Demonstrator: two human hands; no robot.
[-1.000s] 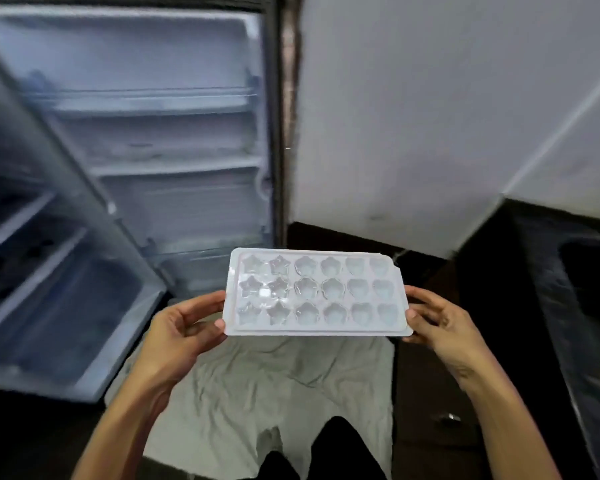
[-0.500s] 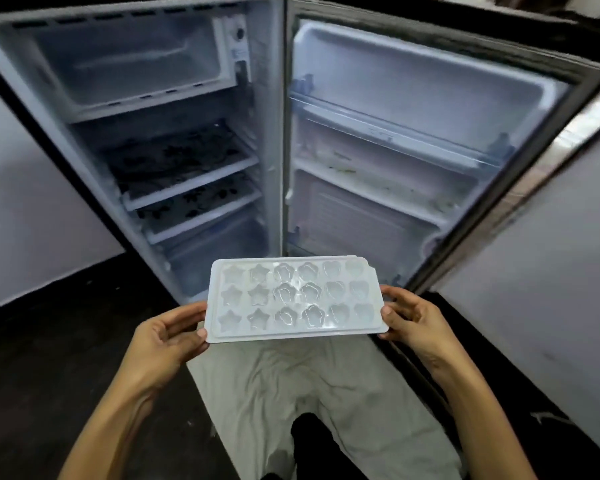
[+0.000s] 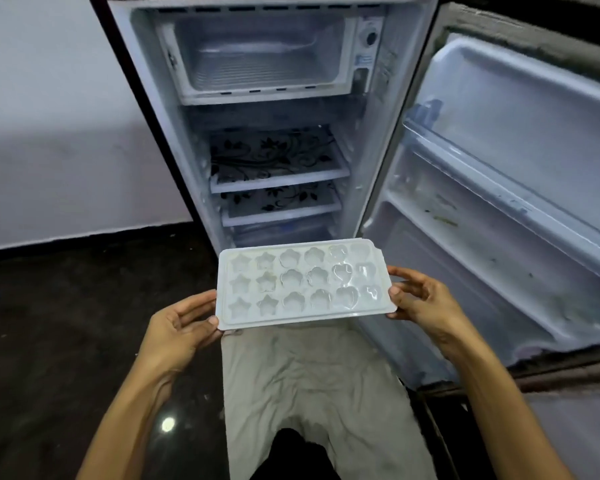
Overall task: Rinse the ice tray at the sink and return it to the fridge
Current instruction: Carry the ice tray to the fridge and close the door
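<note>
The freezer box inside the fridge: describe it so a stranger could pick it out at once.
Start at the open fridge standing against the wall. At the very top of its cavity sits the freezer box, a white-framed open compartment with a ribbed floor. Unlike the two shelves below, it has no black floral pattern and is walled in on its sides.

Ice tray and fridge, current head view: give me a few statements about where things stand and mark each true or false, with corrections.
1. Both hands hold the ice tray, the left hand at one short end and the right hand at the other. True.
2. The fridge door is closed. False: it stands open to the right.
3. The tray rests on a fridge shelf. False: it is held in the air in front of the fridge, over a light cloth on the floor.
4. The freezer compartment at the top looks empty. True.
5. The tray's cavities face down. False: they face up.
</note>
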